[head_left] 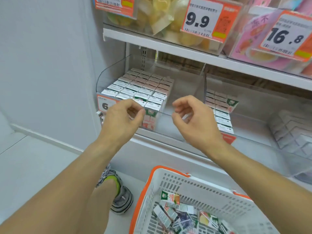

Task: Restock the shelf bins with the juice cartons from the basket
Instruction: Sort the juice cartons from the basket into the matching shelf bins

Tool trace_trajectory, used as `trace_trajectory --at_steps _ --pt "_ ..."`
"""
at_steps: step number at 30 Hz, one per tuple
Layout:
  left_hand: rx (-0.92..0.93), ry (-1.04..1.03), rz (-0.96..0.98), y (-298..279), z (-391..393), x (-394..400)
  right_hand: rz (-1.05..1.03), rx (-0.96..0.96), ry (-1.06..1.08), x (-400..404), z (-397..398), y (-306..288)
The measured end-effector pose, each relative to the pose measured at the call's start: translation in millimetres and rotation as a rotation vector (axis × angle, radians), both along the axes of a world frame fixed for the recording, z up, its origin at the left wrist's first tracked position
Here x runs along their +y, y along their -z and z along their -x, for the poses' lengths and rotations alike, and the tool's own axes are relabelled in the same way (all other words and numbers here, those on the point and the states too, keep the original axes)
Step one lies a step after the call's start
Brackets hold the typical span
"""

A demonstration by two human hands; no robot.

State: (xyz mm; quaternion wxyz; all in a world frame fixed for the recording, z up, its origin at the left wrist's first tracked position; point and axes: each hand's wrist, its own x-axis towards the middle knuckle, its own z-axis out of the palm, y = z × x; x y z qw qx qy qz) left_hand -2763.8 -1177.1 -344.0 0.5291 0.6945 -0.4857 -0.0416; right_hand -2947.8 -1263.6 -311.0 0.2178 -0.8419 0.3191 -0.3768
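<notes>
Basket [152, 188], white with orange rim, on the floor at bottom right; loose juice cartons [184, 215] lie jumbled inside it, one [170, 197] propped upright near its back wall. Sandalled foot [119, 196] on the floor just left of the basket.

Both forearms reach up toward the lower shelf [162, 141]. Left hand [121, 117] hovers at the shelf's front edge, in front of the left bin's price tag [104, 104]; fingers [135, 105] loosely curled, thumb near forefinger, holding nothing that I can see. Right hand [194, 115] just beside it, also at the front edge, fingers relaxed and half-curled, empty.

Left clear bin [108, 73] holds packed cartons [141, 88] in tidy rows filling its left side; right part of that bin bare. Front carton [152, 115] stands upright at the bin's front, next to the left hand. Middle bin [205, 85] has one row of cartons [221, 114] along its left wall.

Upper shelf [185, 51] carries yellow packs [168, 19] and pink packs [249, 41], with price tags 9.9 [199, 21] and 16.8 [285, 37].
</notes>
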Motion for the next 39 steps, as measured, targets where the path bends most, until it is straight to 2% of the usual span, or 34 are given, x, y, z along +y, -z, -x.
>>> trace_trajectory --at_steps 3,7,11,16,19,23,27,34,39 --pt "0.023 0.208 -0.151 14 28 7 -0.087 -0.021 -0.056 30 54 34" --pt "-0.044 0.413 -0.389 40 67 7 -0.367 0.186 -0.004 42 125 115" --pt "-0.015 0.474 -0.509 92 118 1 -0.580 0.452 0.103 37 192 196" --pt "-0.025 0.517 -0.938 210 181 21 -0.844 0.483 0.267 49 255 269" --pt "0.068 0.407 -1.122 262 193 46 -0.930 0.512 0.265 60 261 293" --pt "0.295 0.215 -1.108 299 200 62 -0.989 0.570 0.247 61 255 317" --pt "0.334 0.038 -1.157 322 188 56 -1.069 0.542 0.273 50 226 337" --pt "0.416 0.134 -1.095 352 182 32 -0.962 0.513 0.321 43 175 370" --pt "0.499 -0.044 -0.989 360 187 32 -0.947 0.511 0.399 48 170 375"
